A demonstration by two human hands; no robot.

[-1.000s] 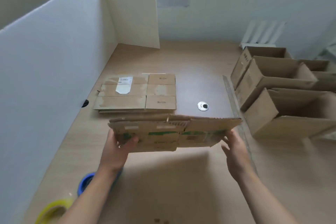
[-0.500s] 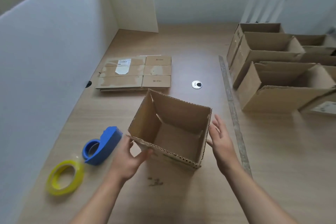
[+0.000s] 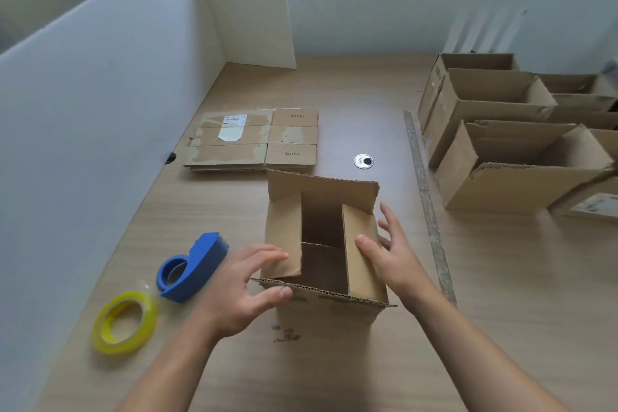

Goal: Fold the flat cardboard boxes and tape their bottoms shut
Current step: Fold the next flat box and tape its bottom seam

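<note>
Head view: presses the left flap (image 3: 284, 237) of the cardboard box (image 3: 327, 321) inward with straight, unclenched fingers (image 3: 267, 252) of the left hand (image 3: 240, 291), thumb touching the near flap (image 3: 317, 291) at its edge. Rests the thumb of the right hand (image 3: 398, 261) on the right flap (image 3: 364, 278), fingers (image 3: 388, 217) spread beside the right wall, grasping nothing. Left of the left fingers, blue tape dispenser (image 3: 194, 267); beyond the fingertips, flat cardboard stack (image 3: 254, 140).

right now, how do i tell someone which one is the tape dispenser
Follow the white partition along the left side of the table toward the near end. Beside the left hand lies the tape dispenser: solid blue and wedge-shaped, unlike the plain yellow tape roll nearer you.
</note>
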